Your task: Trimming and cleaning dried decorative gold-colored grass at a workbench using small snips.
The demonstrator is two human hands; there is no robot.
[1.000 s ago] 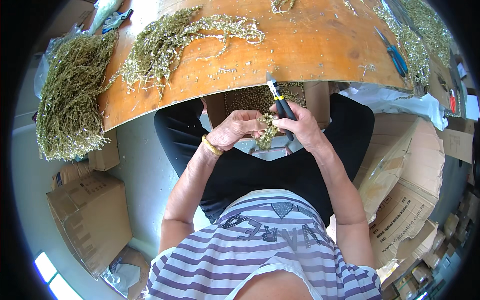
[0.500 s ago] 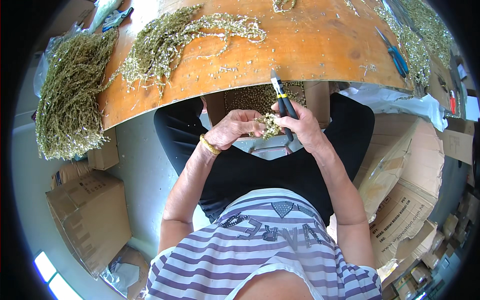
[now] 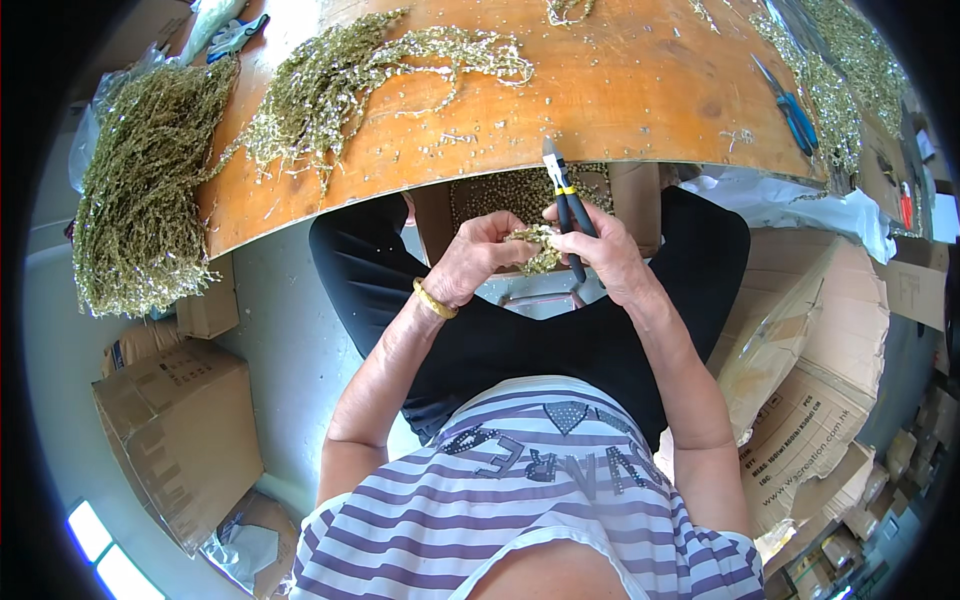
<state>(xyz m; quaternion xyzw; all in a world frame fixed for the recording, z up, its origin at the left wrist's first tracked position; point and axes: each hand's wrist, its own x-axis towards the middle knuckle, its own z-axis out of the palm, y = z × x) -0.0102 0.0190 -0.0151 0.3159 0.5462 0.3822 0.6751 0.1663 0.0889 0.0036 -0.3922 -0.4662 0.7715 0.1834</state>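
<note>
My left hand [image 3: 470,262] pinches the left side of a small bunch of gold beaded strands [image 3: 543,258] above my lap. My right hand [image 3: 617,262] meets it from the other side, thumb pressed on the bunch. Held in the right palm are cutting pliers [image 3: 569,205] with dark handles and yellow bands, their jaws pointing away over the table edge. Under the hands' far side stands a cardboard box [image 3: 638,200] containing many small gold pieces. The fingertips of both hands are partly hidden by the bunch.
On the wooden table [image 3: 620,100] lie a pile of gold strands [image 3: 315,90] and blue-handled scissors [image 3: 797,118]. A thick gold bundle [image 3: 150,190] hangs off the left edge. Cardboard boxes [image 3: 190,430] stand at left, and torn cardboard [image 3: 800,400] leans at right.
My left hand has shifted slightly right and away from me, closer to my right hand. The right hand and the pliers have barely moved.
</note>
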